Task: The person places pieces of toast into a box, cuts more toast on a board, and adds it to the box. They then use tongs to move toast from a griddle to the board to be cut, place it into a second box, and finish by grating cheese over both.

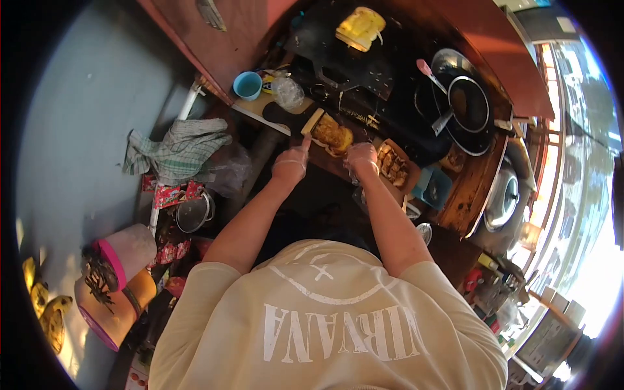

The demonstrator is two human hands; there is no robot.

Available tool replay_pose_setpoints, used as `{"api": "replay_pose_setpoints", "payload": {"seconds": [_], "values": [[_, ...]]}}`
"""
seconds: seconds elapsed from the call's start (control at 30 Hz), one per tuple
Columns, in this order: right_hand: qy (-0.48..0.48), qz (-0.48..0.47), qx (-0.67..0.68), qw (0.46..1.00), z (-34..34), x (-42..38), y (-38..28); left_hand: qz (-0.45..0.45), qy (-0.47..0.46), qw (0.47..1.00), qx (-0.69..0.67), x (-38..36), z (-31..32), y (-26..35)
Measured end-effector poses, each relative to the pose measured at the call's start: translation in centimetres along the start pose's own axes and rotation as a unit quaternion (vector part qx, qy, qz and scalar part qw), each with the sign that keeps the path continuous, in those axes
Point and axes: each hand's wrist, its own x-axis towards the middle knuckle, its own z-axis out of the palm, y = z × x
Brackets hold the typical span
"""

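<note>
At frame centre, my left grip (290, 164) touches the fried food (333, 134) with one finger extended; my right grip (361, 158) is closed beside it on the bench (465, 198).

I see thin, glossy clear plastic gloves on my left hand (290, 164) and right hand (361, 158). The fried food (333, 134) at centre looks rough and crusty. The worktop (465, 195) is worn wood; upper right, the pan (469, 104) is dark metal. The checked cloth (179, 149) at left is matt.
</note>
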Motion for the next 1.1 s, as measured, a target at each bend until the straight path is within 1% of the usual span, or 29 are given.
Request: {"api": "replay_pose_setpoints", "payload": {"seconds": [0.07, 0.1, 0.2, 0.23, 0.3, 0.33, 0.4, 0.43, 0.5, 0.53, 0.6, 0.63, 0.7, 0.73, 0.8, 0.83, 0.9, 0.93, 1.0, 1.1], "values": [[-0.002, -0.018, -0.056, 0.998, -0.3, -0.1, 0.1, 0.000, 0.003, 1.000, -0.019, 0.0, -1.6, 0.5], [0.010, -0.018, -0.039, 0.999, 0.8, 0.9, 0.5, -0.012, -0.017, 1.000, -0.013, -0.4, -2.6, 0.7], [0.011, -0.029, -0.036, 0.999, -0.8, -0.7, 0.1, -0.016, -0.030, 0.999, 0.000, -1.8, -4.0, 1.8], [0.012, -0.026, -0.032, 0.999, -0.6, -0.6, 0.1, -0.013, -0.031, 0.999, 0.004, -1.9, -3.5, 1.9], [0.011, -0.024, -0.023, 0.999, -0.2, -0.3, 0.2, 0.037, -0.001, 0.999, 0.013, -1.9, -2.0, 2.1], [0.011, -0.022, -0.020, 1.000, 0.8, 0.5, 0.2, 0.039, -0.002, 0.999, 0.015, -1.8, -2.0, 2.4], [0.070, 0.040, 0.052, 0.995, 3.5, 2.5, 0.4, 0.023, -0.043, 0.998, 0.024, -1.7, -1.9, 2.9], [0.068, 0.041, 0.054, 0.995, 3.3, 2.1, 0.4, 0.024, -0.047, 0.998, 0.026, -1.5, -0.9, 2.7], [0.023, -0.028, 0.004, 0.999, 1.7, 1.1, 0.5, 0.013, -0.017, 0.999, 0.026, -0.8, 1.5, 2.1], [0.026, -0.026, 0.005, 0.999, 1.5, 0.9, 0.5, 0.015, -0.015, 0.999, 0.027, -0.8, 1.6, 2.2], [0.038, 0.025, 0.052, 0.998, 1.2, 0.6, 0.2, -0.017, -0.068, 0.996, 0.061, -0.7, 2.0, 2.5], [0.036, 0.028, 0.055, 0.997, 1.8, 1.3, 0.4, -0.013, -0.071, 0.995, 0.063, -0.3, 2.1, 2.6], [0.052, 0.103, 0.198, 0.973, 4.3, 3.0, 0.3, -0.003, -0.025, 0.999, 0.039, -0.2, 2.3, 2.2], [0.050, 0.105, 0.201, 0.973, 3.7, 2.2, 0.1, -0.001, -0.029, 0.999, 0.042, -0.5, 1.6, 2.2], [0.056, 0.058, 0.126, 0.989, 0.5, -0.2, 0.1, -0.002, -0.049, 0.999, 0.024, -0.8, -0.4, 2.7], [0.055, 0.061, 0.129, 0.988, 0.9, -0.3, 0.1, 0.001, -0.051, 0.998, 0.027, -0.7, -0.1, 2.5], [0.089, 0.083, 0.189, 0.974, 1.2, 0.0, 0.0, -0.007, -0.053, 0.998, 0.027, -0.1, 0.7, 2.0], [0.089, 0.085, 0.192, 0.974, 1.4, 0.1, -0.1, -0.005, -0.054, 0.998, 0.030, 0.1, 0.3, 2.4], [0.071, 0.017, 0.046, 0.996, 1.7, 0.2, 0.1, 0.007, -0.034, 0.999, 0.016, 0.8, -0.4, 3.4], [0.053, 0.001, 0.025, 0.998, 1.1, -0.3, 0.1, 0.000, -0.043, 0.999, 0.013, -0.6, -2.3, 4.2]]}}
